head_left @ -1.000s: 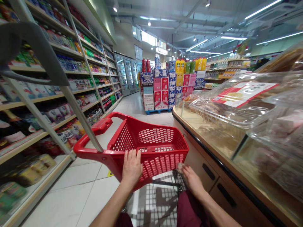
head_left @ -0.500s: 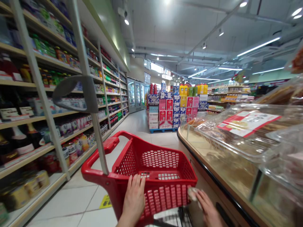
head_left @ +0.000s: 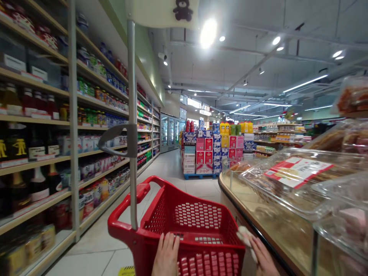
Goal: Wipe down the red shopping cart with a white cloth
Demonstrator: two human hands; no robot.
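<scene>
A red plastic shopping cart [head_left: 192,248] with a basket of perforated walls stands in front of me. My left hand [head_left: 166,256] grips the basket's near rim, its fingers hooked over the top edge. At the near right corner of the basket, my right hand [head_left: 262,257] is closed around a pale, crumpled cloth [head_left: 245,234], which touches the rim. A metal pole [head_left: 133,92] with a grey plastic holder [head_left: 119,141] rises from the cart's left side. Both hands are partly cut off by the bottom of the view.
Tall shelves [head_left: 73,134] of bottles and packaged goods line the left side. Close on the right is a display counter [head_left: 230,195] with clear plastic food boxes [head_left: 290,176]. Stacked cartons [head_left: 204,149] on a blue pallet stand ahead, with glass-door fridges [head_left: 169,130] behind them.
My view has tilted upward, so the scene sits lower and a sign shows atop the pole. The right hand has raised the cloth from the basket's side to its rim corner.
</scene>
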